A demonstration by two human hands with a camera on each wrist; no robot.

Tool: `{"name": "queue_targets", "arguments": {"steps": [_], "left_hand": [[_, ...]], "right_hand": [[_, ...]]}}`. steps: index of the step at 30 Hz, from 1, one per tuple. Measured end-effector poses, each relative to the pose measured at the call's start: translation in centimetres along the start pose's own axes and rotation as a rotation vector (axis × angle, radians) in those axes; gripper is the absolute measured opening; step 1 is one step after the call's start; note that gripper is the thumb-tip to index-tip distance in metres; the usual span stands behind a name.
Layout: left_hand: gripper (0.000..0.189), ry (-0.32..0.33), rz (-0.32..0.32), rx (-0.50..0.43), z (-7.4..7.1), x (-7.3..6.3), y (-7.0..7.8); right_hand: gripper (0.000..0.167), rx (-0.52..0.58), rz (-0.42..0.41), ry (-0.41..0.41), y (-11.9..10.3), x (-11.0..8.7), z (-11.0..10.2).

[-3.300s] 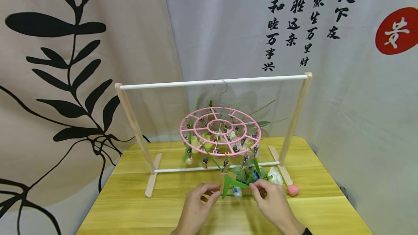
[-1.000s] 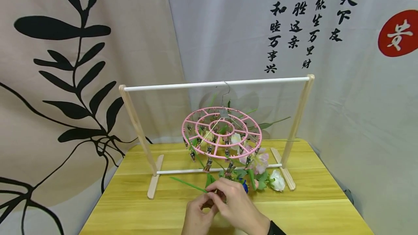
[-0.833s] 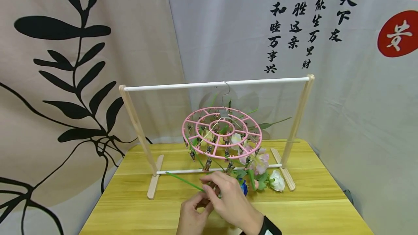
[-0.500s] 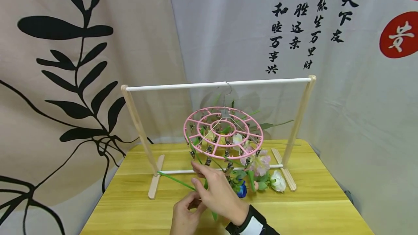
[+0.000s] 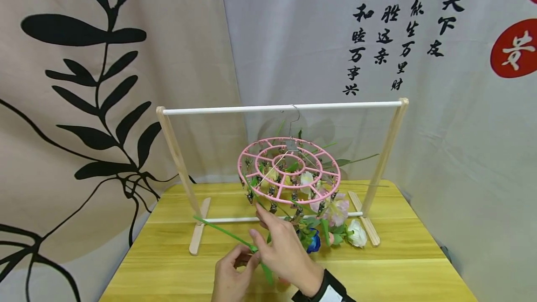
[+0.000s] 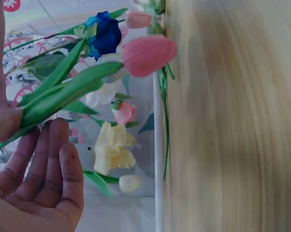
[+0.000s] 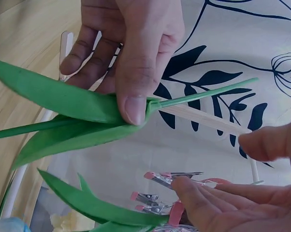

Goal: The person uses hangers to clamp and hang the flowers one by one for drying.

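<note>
My left hand (image 5: pixel 232 271) pinches an artificial pink tulip (image 6: pixel 148 55) where its green leaves (image 7: pixel 78 104) join the stem, the thumb pressing on top. The bare green stem end (image 5: pixel 218 228) points left and away. My right hand (image 5: pixel 287 250) is beside it, fingers stretched toward the clips under the pink round hanger (image 5: pixel 289 202), with thumb and fingers apart and nothing between them. In the right wrist view, its fingertips are close to a pink-tipped metal clip (image 7: pixel 176 213) that holds a green-leaved stem. The head view mostly hides the tulip's bloom.
A wooden stand with a white bar (image 5: pixel 235 109) carries the hanger. Several flowers hang from it or lie beneath, including a blue rose (image 5: pixel 313 241), a white rose (image 5: pixel 356 233) and a pale pink flower (image 5: pixel 337 210). The stand's feet (image 5: pixel 364 220) rest on the wooden table (image 5: pixel 398 274).
A pink bloom that lay at the right of the table has left that spot. My hands came together at the tulip and moved left; my right fingers then opened away from the stem.
</note>
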State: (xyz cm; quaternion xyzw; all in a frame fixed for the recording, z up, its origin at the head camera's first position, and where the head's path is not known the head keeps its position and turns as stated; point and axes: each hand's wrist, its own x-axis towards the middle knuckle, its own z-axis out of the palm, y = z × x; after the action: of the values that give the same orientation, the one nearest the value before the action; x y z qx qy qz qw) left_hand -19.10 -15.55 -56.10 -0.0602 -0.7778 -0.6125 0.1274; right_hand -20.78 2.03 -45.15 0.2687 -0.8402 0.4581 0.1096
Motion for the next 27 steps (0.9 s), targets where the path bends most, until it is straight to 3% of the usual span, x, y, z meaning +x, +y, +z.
{"name": "queue_targets", "arguments": {"steps": [17,23,27], "left_hand": [[0.013,0.021,-0.044,-0.015,0.2,1.1,0.9],[0.005,0.020,-0.011,0.013,0.6,1.2,1.3],[0.004,0.020,0.034,0.020,1.2,1.1,1.6]], "right_hand": [[0.059,-0.100,0.056,0.107,1.1,-3.1,-1.3],[0.060,-0.140,0.037,0.204,1.7,-3.6,-1.5],[0.060,-0.248,-0.053,0.298,2.0,-3.6,-1.5]]}}
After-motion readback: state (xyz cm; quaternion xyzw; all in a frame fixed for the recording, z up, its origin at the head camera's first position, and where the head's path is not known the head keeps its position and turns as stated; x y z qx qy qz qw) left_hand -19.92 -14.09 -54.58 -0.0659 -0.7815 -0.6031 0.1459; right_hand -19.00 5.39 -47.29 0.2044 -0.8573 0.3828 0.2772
